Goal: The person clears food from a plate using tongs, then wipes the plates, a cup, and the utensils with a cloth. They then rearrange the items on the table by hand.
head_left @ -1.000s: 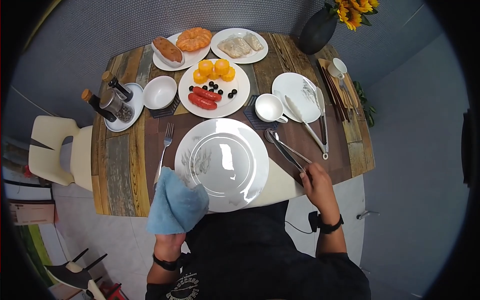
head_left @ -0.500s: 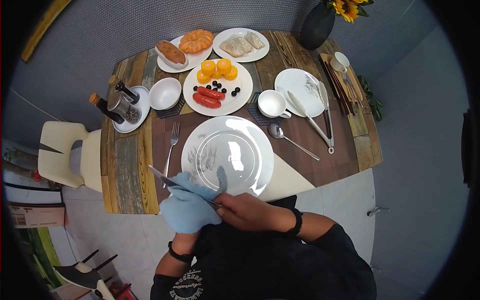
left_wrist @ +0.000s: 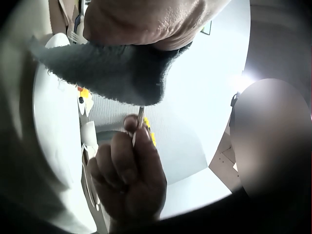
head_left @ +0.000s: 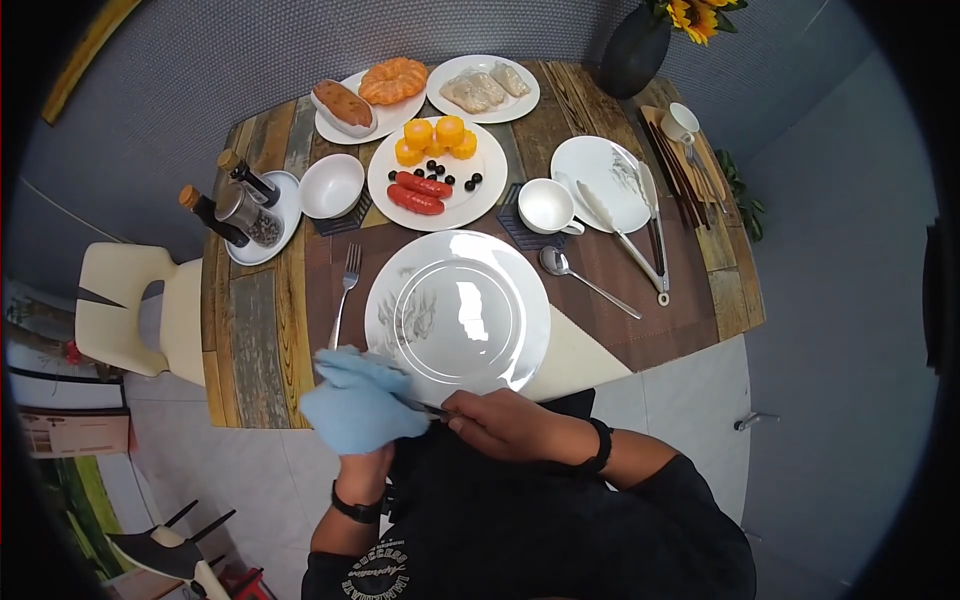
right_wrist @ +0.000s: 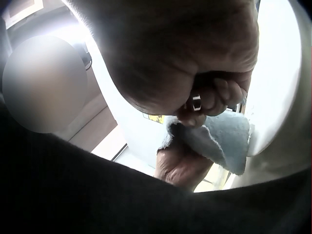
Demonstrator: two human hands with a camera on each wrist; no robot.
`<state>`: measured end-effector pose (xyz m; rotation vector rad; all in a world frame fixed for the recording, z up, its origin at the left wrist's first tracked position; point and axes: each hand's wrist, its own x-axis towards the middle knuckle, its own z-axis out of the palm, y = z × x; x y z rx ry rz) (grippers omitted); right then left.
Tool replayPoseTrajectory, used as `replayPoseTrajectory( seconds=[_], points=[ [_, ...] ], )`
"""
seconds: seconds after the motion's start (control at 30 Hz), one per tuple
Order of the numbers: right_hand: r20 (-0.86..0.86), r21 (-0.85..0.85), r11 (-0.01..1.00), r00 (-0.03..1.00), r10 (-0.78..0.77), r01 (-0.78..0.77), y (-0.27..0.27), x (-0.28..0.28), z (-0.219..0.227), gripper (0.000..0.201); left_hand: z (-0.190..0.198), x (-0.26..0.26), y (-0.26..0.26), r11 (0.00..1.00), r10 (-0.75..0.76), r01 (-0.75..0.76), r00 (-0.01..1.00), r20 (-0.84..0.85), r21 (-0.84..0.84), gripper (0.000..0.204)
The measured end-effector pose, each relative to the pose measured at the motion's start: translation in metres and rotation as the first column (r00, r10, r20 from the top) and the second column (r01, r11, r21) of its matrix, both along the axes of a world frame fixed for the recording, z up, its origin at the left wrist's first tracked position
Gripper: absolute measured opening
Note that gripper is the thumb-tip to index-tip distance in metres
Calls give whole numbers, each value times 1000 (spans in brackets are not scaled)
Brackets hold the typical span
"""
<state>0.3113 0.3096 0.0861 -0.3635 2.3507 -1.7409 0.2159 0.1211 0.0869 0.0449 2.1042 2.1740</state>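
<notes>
In the head view my left hand (left_wrist: 136, 22) is mostly hidden by a light blue cloth (head_left: 360, 405), which it holds folded around a table knife (head_left: 420, 407). My right hand (head_left: 505, 428) grips the knife's handle; a short dark stretch of metal shows between its fingers and the cloth. The rest of the blade is hidden in the folds. Both hands are at the near table edge, by the lower rim of a large white plate (head_left: 510, 290). A fork (head_left: 346, 285) lies to the left of that plate and a spoon (head_left: 590, 283) to its right.
Behind the large plate stand a bowl (head_left: 332, 187), a cup (head_left: 546, 207) and a plate (head_left: 400, 215) of sausages and corn. Tongs (head_left: 635, 255) lean on a side plate (head_left: 575, 160) at right. Pepper and salt mills (head_left: 262, 227) stand on a tray (head_left: 288, 215) at left.
My right hand took the knife from beside the spoon and brought it left to the cloth. Since then the cloth has slid left and down, covering the blade tip that stuck out.
</notes>
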Motion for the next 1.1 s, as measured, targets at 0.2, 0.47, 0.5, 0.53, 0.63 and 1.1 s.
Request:
replayPoseTrajectory(
  seconds=[0.2, 0.47, 0.5, 0.53, 0.63, 1.1],
  points=[
    [18, 14, 999, 999, -39, 39, 1, 0, -2, 18, 40, 11, 20, 285, -400, 93, 916, -30, -954, 53],
    [38, 14, 999, 998, 51, -51, 10, 0, 8, 17, 1, -22, -28, 963, 102, -140, 980, -169, -230, 14],
    [38, 13, 999, 998, 50, -50, 12, 1, 6, 17, -4, -30, -38, 978, 146, -115, 972, -182, 173, 16],
    [55, -26, 999, 998, 32, -31, 14, 3, 4, 17, -3, -34, -44, 979, 143, -111, 973, -182, 173, 16],
    [66, -99, 993, 996, -58, 64, 19, 6, -4, 19, 2, -35, -48, 794, 210, -263, 965, 159, 548, 26],
    [76, -57, 979, 978, -192, 197, 11, -3, 3, 16, -16, -2, 1, 770, -196, -36, 936, -291, -637, 28]
  ],
)
